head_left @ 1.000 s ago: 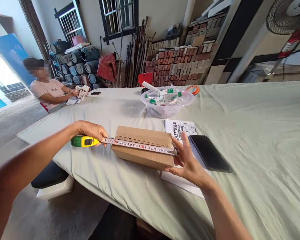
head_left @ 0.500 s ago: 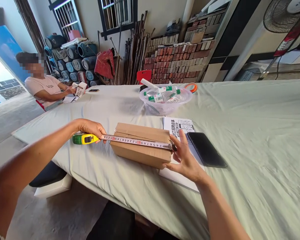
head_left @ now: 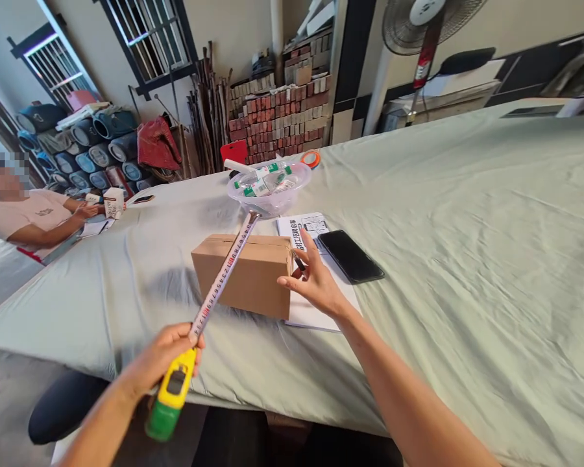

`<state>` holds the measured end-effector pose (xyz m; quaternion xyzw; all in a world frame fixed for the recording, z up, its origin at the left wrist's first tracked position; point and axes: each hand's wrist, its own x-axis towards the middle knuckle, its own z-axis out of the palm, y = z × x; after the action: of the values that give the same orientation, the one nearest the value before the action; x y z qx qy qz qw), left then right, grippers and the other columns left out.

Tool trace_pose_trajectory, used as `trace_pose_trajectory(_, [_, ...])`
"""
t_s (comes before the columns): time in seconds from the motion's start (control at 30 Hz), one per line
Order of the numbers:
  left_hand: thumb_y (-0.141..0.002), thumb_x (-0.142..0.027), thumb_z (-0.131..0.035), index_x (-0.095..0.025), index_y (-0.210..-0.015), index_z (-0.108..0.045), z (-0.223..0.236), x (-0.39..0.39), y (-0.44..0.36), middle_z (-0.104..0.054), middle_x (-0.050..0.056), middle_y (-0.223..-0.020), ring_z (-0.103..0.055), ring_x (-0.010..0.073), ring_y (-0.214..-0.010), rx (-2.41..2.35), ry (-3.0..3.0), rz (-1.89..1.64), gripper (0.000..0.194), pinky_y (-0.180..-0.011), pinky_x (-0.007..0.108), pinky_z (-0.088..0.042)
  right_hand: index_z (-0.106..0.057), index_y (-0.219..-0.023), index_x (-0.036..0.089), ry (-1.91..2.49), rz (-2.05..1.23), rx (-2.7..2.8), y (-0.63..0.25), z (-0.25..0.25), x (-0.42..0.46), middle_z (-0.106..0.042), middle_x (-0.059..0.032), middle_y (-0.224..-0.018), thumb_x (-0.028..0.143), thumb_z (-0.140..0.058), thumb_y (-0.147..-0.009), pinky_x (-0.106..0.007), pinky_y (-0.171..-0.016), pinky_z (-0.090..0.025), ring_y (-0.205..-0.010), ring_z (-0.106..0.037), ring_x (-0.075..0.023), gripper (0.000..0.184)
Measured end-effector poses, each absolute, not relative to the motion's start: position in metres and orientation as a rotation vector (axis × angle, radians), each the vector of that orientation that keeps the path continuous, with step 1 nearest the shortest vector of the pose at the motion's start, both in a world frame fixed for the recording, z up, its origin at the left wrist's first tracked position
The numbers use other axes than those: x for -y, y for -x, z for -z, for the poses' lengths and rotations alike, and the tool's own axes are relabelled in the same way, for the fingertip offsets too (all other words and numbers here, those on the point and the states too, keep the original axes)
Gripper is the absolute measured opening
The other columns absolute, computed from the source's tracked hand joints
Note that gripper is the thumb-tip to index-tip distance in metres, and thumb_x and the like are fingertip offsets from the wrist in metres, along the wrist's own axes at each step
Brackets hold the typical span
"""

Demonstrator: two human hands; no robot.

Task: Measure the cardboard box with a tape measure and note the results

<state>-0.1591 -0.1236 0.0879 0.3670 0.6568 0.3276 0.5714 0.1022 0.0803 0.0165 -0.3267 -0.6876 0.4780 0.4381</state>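
Note:
My left hand (head_left: pixel 168 353) grips the blade of a yellow and green tape measure (head_left: pixel 175 383) just past its case. The extended blade slants up and away across a brown cardboard box (head_left: pixel 243 272), its metal end tip near the plastic basin. The box lies on the cloth-covered table, its seam facing up. At the box's right end is my right hand (head_left: pixel 316 279), forefinger raised and thumb by the near corner. A slim black pen (head_left: pixel 299 261) sits between its fingers. Beneath that hand lies white paper (head_left: pixel 316 314), partly covered by the box.
A black phone (head_left: pixel 351 256) rests on the paper's right side. Behind the box stands a clear basin (head_left: pixel 272 201) of plastic bottles, with an orange tape roll (head_left: pixel 310 159) beside it. A seated person (head_left: pixel 39 214) handles a small box at the left. A fan (head_left: pixel 425 26) stands behind.
The tape measure has swung off the box's length; my left hand has come nearer and lower. My right hand remains at the box's right end. The view has turned right.

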Motion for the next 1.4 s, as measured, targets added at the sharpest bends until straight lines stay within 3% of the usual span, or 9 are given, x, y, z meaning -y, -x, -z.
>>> trace_pose_trajectory(0.2, [-0.085,-0.050,-0.059,-0.016,-0.085,-0.059,-0.041,0.145,0.086,-0.061,0.003,-0.072,-0.061,0.0172,-0.064,-1.475,-0.812,-0.916,0.034,-0.062,0.029,-0.046,-0.005,-0.157,0.029,0.892,-1.421,1.413,-0.103,-0.034,-0.076,-0.055,-0.0159,-0.131,0.060,-0.076,-0.067,-0.031,-0.060,-0.050,-0.070,-0.057,-0.0159,0.119])
trace_pose_trajectory(0.33, [-0.087,-0.053,-0.053,-0.017,-0.085,-0.060,-0.036,0.148,0.072,-0.062,0.004,-0.074,-0.059,0.0178,-0.065,-1.647,-0.931,-0.861,0.037,-0.061,0.027,-0.044,-0.008,-0.157,0.030,0.928,-1.444,1.295,-0.106,-0.038,-0.074,-0.063,-0.0055,-0.102,0.056,-0.076,-0.069,-0.024,-0.050,-0.043,-0.061,-0.053,-0.0120,0.114])
trace_pose_trajectory(0.53, [-0.091,-0.047,-0.045,-0.021,-0.080,-0.057,-0.030,0.149,0.059,-0.057,0.000,-0.066,-0.047,0.0136,-0.053,-1.994,-1.133,-0.813,0.031,-0.052,0.024,-0.034,-0.012,-0.154,0.030,0.942,-1.533,1.082,-0.104,-0.048,-0.070,-0.055,0.0060,-0.072,0.057,-0.075,-0.066,-0.019,-0.042,-0.030,-0.047,-0.043,-0.0075,0.111])
trace_pose_trajectory(0.7, [-0.094,-0.043,-0.039,-0.023,-0.077,-0.051,-0.026,0.147,0.051,-0.045,-0.004,-0.057,-0.038,0.0130,-0.051,-2.029,-1.236,-0.731,0.029,-0.051,0.024,-0.028,-0.015,-0.152,0.028,0.951,-1.559,0.985,-0.104,-0.058,-0.067,-0.058,0.0060,-0.074,0.058,-0.076,-0.061,-0.018,-0.041,-0.026,-0.044,-0.042,-0.0059,0.113])
trace_pose_trajectory(0.83, [-0.095,-0.047,-0.039,-0.022,-0.078,-0.051,-0.023,0.149,0.053,-0.050,-0.002,-0.063,-0.040,0.0128,-0.053,-1.948,-1.194,-0.764,0.032,-0.052,0.024,-0.031,-0.012,-0.153,0.027,0.917,-1.554,1.014,-0.104,-0.054,-0.069,-0.057,0.0062,-0.073,0.059,-0.075,-0.063,-0.018,-0.041,-0.026,-0.045,-0.042,-0.0064,0.115])
trace_pose_trajectory(1.03, [-0.086,-0.058,-0.056,-0.018,-0.081,-0.061,-0.020,0.169,0.061,-0.057,0.003,-0.068,-0.051,0.0158,-0.062,-1.689,-0.926,-0.984,0.040,-0.059,0.025,-0.043,0.000,-0.155,0.030,0.868,-1.217,1.389,-0.090,-0.044,-0.063,-0.061,-0.0085,-0.120,0.057,-0.074,-0.070,-0.032,-0.064,-0.052,-0.069,-0.062,-0.0157,0.116])
trace_pose_trajectory(1.13, [-0.082,-0.058,-0.061,-0.017,-0.081,-0.063,-0.019,0.182,0.066,-0.058,0.004,-0.066,-0.054,0.0169,-0.060,-1.571,-0.697,-1.100,0.041,-0.058,0.027,-0.045,-0.009,-0.155,0.030,0.933,-0.915,1.700,-0.071,-0.040,-0.056,-0.050,-0.0145,-0.141,0.055,-0.079,-0.066,-0.043,-0.083,-0.053,-0.097,-0.066,-0.0282,0.116])
trace_pose_trajectory(1.27, [-0.083,-0.054,-0.063,-0.018,-0.081,-0.062,-0.022,0.185,0.073,-0.058,0.003,-0.067,-0.054,0.0148,-0.057,-1.516,-0.554,-1.189,0.036,-0.056,0.025,-0.045,-0.025,-0.153,0.024,1.025,-0.819,1.974,-0.057,-0.039,-0.053,-0.034,-0.0215,-0.152,0.057,-0.081,-0.065,-0.048,-0.083,-0.053,-0.088,-0.068,-0.0286,0.109])
trace_pose_trajectory(1.4, [-0.086,-0.049,-0.062,-0.018,-0.079,-0.061,-0.030,0.169,0.072,-0.058,0.002,-0.066,-0.054,0.0142,-0.058,-1.457,-0.626,-1.205,0.032,-0.056,0.024,-0.043,-0.044,-0.142,0.019,1.093,-0.909,1.792,-0.074,-0.041,-0.069,-0.060,-0.0161,-0.132,0.046,-0.071,-0.078,-0.044,-0.087,-0.051,-0.083,-0.067,-0.0234,0.075])
